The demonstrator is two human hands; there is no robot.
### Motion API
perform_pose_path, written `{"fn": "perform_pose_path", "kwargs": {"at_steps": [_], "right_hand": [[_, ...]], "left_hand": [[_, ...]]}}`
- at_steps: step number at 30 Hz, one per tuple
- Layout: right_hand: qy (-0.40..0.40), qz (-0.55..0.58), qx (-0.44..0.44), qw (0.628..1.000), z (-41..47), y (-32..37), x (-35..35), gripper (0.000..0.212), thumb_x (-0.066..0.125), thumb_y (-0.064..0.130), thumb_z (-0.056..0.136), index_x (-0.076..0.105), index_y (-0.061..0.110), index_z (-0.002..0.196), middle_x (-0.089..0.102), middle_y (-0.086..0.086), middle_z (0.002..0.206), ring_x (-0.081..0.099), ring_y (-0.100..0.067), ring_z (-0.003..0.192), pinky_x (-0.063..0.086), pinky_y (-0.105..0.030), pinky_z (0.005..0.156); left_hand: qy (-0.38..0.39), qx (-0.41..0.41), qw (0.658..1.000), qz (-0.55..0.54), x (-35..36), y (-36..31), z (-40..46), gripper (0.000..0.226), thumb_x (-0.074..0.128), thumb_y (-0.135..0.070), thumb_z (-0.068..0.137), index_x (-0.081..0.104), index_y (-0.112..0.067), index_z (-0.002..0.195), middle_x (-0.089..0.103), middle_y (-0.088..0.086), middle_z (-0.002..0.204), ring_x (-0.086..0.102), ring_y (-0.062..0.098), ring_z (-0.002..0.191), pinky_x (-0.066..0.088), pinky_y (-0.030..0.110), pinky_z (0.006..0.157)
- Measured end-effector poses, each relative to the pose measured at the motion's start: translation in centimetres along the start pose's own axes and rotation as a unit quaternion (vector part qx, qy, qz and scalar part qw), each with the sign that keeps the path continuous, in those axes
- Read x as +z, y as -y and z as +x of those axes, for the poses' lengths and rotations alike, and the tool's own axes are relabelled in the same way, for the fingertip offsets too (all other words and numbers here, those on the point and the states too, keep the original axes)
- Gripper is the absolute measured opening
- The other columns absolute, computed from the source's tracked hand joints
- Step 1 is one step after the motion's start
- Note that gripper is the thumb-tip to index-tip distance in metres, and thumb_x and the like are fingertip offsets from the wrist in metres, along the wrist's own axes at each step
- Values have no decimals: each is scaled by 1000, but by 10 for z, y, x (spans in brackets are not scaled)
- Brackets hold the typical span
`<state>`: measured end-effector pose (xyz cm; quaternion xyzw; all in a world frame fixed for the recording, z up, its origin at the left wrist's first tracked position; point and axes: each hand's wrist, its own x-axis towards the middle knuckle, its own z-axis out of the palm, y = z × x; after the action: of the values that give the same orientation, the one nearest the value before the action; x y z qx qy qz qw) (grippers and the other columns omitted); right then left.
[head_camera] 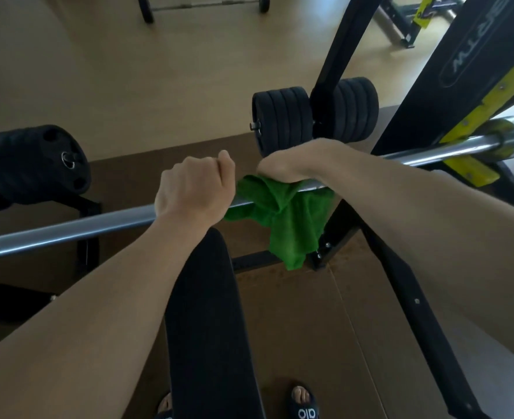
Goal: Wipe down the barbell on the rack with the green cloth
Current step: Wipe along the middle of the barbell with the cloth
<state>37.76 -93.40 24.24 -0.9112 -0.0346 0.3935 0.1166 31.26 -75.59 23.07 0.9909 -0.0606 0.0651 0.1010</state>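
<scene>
A silver barbell runs across the view from lower left to upper right and rests on the black and yellow rack. My left hand is wrapped around the bar near its middle. Just to its right, my right hand presses the green cloth onto the bar. The cloth is bunched over the bar and a long end hangs down below it. My right fingers are hidden under the hand.
A black bench pad lies under the bar. Stacked black plates sit on a storage peg behind it, and another plate is at the left. A second barbell lies on the far floor. My sandalled feet stand on the brown mat.
</scene>
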Motion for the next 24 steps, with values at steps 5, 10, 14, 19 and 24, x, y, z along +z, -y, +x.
{"fn": "perform_pose_path", "kwargs": {"at_steps": [5, 10, 14, 19, 24], "right_hand": [[-293, -118, -14, 949, -29, -72, 10, 57, 17, 40, 106, 54, 12, 73, 58, -6, 74, 56, -28, 71, 37, -36, 64], [-583, -109, -47, 804, -33, -90, 63, 36, 35, 26, 106, 45, 17, 73, 47, -1, 64, 50, -30, 61, 39, -41, 66], [-697, 13, -42, 716, -19, -70, 103, 33, 36, 22, 103, 61, 7, 86, 62, -11, 86, 55, -33, 85, 42, -47, 94], [-700, 10, -120, 704, -16, -36, 126, 33, 41, 21, 101, 69, 4, 100, 70, -12, 106, 61, -33, 108, 38, -48, 110], [-671, -31, -201, 713, -16, -20, 113, 31, 42, 21, 102, 67, 9, 88, 67, -6, 85, 61, -27, 80, 46, -38, 84]], "left_hand": [[1, 12, 1000, 7, 2, -1, 1, 67, 15, -40, 108, 50, -17, 56, 49, 4, 47, 49, 22, 39, 39, 29, 45], [-11, 12, 1000, 1, 4, -2, 1, 65, 20, -39, 107, 49, -17, 54, 49, 4, 49, 49, 23, 42, 43, 34, 51], [-11, 12, 1000, 21, 6, -4, 1, 63, 21, -39, 107, 51, -16, 57, 49, 4, 51, 47, 22, 44, 36, 34, 54], [-17, 26, 999, 32, 5, -5, 0, 63, 22, -38, 107, 52, -14, 57, 48, 4, 50, 44, 20, 41, 26, 28, 43], [-16, 26, 999, 31, 5, -3, -1, 60, 23, -35, 107, 56, -11, 62, 46, 3, 52, 41, 18, 43, 30, 33, 52]]}}
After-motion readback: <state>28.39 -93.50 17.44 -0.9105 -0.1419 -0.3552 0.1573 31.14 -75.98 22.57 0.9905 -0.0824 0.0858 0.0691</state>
